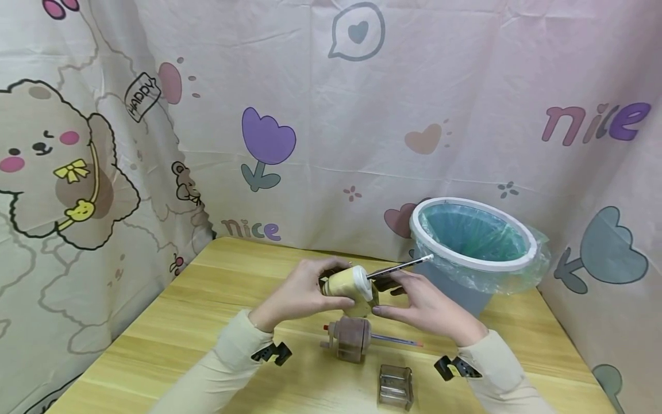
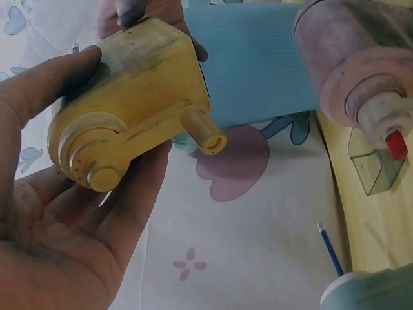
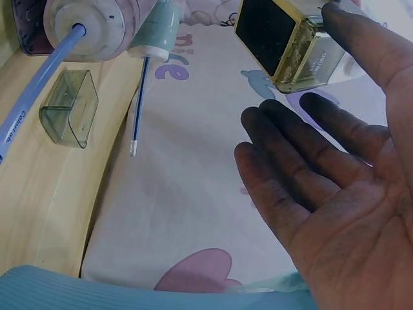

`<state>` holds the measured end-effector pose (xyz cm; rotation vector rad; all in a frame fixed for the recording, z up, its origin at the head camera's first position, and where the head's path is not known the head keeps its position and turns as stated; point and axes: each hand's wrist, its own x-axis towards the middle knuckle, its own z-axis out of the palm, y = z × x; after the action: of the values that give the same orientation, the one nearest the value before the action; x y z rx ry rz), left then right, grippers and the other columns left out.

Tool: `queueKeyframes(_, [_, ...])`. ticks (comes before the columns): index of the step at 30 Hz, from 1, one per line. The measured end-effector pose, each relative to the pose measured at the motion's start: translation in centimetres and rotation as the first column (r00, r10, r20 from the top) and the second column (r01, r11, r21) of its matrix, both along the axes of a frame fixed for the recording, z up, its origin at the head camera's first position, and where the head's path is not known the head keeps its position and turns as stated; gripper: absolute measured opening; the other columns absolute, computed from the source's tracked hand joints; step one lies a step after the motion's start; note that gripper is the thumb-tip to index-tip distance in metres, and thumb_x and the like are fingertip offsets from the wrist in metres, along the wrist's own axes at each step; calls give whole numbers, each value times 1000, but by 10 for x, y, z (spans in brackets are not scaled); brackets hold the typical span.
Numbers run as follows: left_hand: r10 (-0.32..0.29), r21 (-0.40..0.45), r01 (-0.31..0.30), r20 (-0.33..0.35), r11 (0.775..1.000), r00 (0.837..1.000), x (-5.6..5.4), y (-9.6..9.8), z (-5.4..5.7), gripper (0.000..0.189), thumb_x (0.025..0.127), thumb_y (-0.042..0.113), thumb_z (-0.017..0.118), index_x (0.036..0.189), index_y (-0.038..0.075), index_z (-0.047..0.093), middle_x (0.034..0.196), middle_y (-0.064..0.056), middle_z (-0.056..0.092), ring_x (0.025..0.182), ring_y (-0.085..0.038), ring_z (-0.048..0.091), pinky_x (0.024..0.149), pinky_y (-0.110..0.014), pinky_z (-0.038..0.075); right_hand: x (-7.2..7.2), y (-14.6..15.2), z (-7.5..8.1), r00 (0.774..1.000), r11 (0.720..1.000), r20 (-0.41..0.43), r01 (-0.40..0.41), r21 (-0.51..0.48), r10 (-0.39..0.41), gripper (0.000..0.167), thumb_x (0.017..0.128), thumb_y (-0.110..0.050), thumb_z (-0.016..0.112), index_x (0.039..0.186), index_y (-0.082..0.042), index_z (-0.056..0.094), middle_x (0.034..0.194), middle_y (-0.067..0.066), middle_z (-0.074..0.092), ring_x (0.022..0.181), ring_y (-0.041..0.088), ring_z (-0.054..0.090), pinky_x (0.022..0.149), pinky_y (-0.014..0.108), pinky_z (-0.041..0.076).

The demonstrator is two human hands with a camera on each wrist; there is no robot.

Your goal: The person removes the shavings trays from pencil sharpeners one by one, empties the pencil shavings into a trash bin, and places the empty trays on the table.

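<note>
A yellow crank pencil sharpener [image 2: 142,84] is held up in my left hand [image 1: 302,290], its fingers and thumb wrapped round the body. The crank faces the left wrist camera; the head view shows a white front ring [image 1: 362,282] with a dark pencil [image 1: 400,268] slanting from it. My right hand [image 3: 348,168] is beside the sharpener, fingers spread and smudged dark. In the right wrist view its thumb overlaps the sharpener's clear part [image 3: 313,64]; I cannot tell whether it touches. A dark square face [image 3: 266,35] shows there too.
Below the hands stands a pinkish-grey sharpener [image 1: 351,339] with a pencil [image 1: 395,340] in it. A smoky clear box [image 1: 395,386] lies nearer. A mint sharpener [image 3: 155,32] holds a blue pencil [image 3: 139,103]. A lined bin [image 1: 450,282] stands at the right.
</note>
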<state>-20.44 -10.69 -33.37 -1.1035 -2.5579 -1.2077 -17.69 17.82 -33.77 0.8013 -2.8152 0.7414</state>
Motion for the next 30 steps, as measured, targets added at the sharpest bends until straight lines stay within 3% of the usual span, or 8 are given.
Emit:
queueKeyframes(9, [-16, -3, 16, 12, 1000, 1000, 4, 7, -1, 61, 81, 29, 94, 135, 15, 69, 111, 1, 79, 92, -10, 70, 82, -26, 59, 8, 2, -2, 999, 999, -2, 33, -9, -33, 73, 93, -60, 77, 141, -6, 67, 141, 18, 70, 133, 40, 64, 109, 59, 55])
queueKeyframes(17, [-20, -22, 21, 36, 1000, 999, 7, 11, -2, 59, 81, 29, 94, 134, 18, 69, 111, 5, 78, 93, -8, 69, 83, -27, 59, 9, 3, -7, 999, 999, -48, -22, -45, 20, 50, 95, -58, 77, 135, -28, 71, 131, -6, 76, 124, 22, 70, 105, 49, 59])
queueKeyframes(30, [-33, -41, 34, 35, 999, 999, 9, 16, -5, 56, 83, 31, 94, 132, 20, 69, 111, 6, 79, 92, -6, 69, 82, -26, 58, 12, 6, -16, 998, 998, -57, 0, -60, -3, 47, 93, -57, 79, 132, -32, 72, 127, -12, 75, 118, 17, 69, 101, 44, 59])
